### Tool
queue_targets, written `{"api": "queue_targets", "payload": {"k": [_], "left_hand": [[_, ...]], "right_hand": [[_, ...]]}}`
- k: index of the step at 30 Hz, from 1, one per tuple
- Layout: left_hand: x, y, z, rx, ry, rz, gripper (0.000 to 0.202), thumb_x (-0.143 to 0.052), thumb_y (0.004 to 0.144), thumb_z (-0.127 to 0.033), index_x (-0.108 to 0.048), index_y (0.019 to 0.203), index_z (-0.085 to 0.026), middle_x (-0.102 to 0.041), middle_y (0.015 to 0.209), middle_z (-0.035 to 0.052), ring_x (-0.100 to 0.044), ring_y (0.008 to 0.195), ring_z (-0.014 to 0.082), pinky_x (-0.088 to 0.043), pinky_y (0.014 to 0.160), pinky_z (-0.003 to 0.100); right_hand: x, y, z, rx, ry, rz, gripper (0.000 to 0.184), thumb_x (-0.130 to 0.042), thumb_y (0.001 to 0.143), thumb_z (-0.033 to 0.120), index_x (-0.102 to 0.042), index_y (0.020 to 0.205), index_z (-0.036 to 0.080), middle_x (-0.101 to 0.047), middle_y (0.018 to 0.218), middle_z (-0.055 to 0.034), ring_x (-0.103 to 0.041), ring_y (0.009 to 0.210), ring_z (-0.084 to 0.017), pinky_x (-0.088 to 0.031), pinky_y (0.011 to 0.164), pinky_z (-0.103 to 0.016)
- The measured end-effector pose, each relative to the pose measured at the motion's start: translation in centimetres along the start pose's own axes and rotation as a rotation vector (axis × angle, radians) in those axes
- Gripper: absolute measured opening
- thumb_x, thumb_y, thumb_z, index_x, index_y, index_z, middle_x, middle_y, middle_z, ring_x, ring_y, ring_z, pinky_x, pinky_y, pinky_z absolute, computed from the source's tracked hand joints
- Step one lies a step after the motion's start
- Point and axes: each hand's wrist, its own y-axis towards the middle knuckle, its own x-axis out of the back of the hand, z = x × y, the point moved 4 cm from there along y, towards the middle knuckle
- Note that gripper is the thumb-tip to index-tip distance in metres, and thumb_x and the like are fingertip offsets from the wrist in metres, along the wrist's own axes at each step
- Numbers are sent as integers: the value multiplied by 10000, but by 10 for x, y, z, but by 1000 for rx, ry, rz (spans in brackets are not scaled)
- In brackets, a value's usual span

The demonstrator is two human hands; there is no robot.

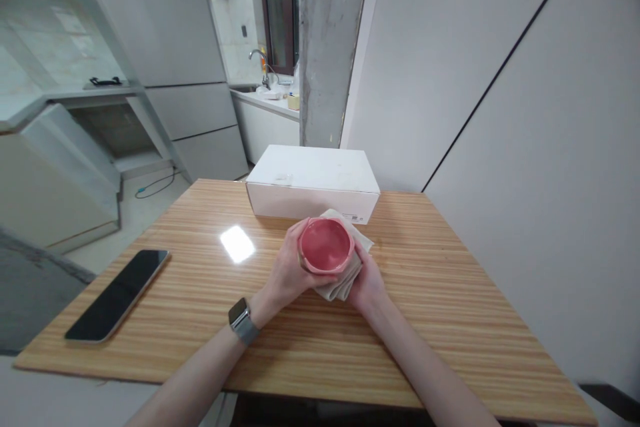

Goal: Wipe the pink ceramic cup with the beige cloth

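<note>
My left hand (pixel 287 273) wraps around the left side of a small pink bowl (pixel 325 245), held above the middle of the wooden table (pixel 450 293). A watch sits on that wrist. My right hand (pixel 367 277) presses a folded beige cloth (pixel 345 280) against the bowl's right and underside. The bowl's open top faces the camera and it looks empty.
A white cardboard box (pixel 313 180) lies just behind the bowl. A black phone (pixel 117 293) rests face up near the table's left edge. A white wall runs along the right side. Kitchen cabinets and a sink stand further back.
</note>
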Motion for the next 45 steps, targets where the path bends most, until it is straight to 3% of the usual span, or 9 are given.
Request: {"api": "queue_targets", "payload": {"k": [9,14,20,24,28,31,35,40,45], "left_hand": [[-22,-11,0,246,-566,177,871,-855,524,-273,-407,1267,-200,-533,1291,121,-509,1191,284,-395,1019,423],[-18,-8,11,399,-658,48,702,-801,574,-237,-449,1179,-183,-581,1215,109,-557,1116,254,-436,955,382],[-13,-9,31,633,-645,-133,549,-756,646,-356,-517,1091,-141,-630,1112,119,-600,1012,239,-459,871,350],[-20,-8,33,711,-880,-80,457,-546,801,-516,-595,1045,-133,-647,1111,115,-591,1036,239,-448,878,345],[-20,-9,28,665,-835,-38,368,-642,783,-395,-574,1076,-183,-648,1093,80,-604,985,199,-462,813,296],[-21,-12,22,647,-870,-30,605,-750,691,-362,-490,1212,-200,-625,1148,95,-587,1030,208,-453,852,303],[-28,-14,13,679,-1046,130,843,-817,588,-383,-426,1307,-182,-550,1287,144,-535,1142,272,-432,923,346],[-24,-13,17,722,-969,32,737,-778,641,-390,-467,1264,-151,-581,1239,160,-567,1098,277,-454,892,352],[-22,-14,20,757,-931,-69,774,-790,632,-362,-442,1291,-154,-604,1214,155,-592,1064,253,-443,927,366]], "right_hand": [[1,-4,19,249,-150,-47,420,-509,839,505,-706,910,141,-740,911,-87,-652,997,-270,-512,902,-415],[0,-9,7,512,-322,18,461,-528,822,552,-661,1087,200,-680,1129,-47,-553,1170,-244,-384,1045,-428],[-9,-30,-5,917,-863,175,425,-526,847,494,-611,1190,256,-504,1371,-22,-278,1378,-223,-132,1160,-445],[-8,-26,1,902,-759,114,367,-516,867,450,-622,1165,263,-543,1331,-10,-345,1343,-187,-203,1145,-401],[1,-14,13,750,-377,-64,400,-530,837,505,-641,1123,247,-650,1182,-9,-543,1170,-182,-385,1039,-361],[1,-9,11,545,-190,-35,454,-524,812,565,-672,1051,207,-702,1066,-37,-633,1018,-220,-490,907,-379],[-1,-8,6,476,-129,-5,422,-572,784,544,-679,1020,211,-708,1053,-34,-636,1008,-220,-480,919,-379],[1,-17,2,698,-379,-42,398,-568,799,531,-668,1064,251,-667,1145,-13,-524,1190,-221,-343,1064,-407],[-19,-43,0,1100,-1006,205,496,-410,869,589,-611,1195,274,-474,1393,-25,-275,1371,-277,-145,1137,-497]]}}
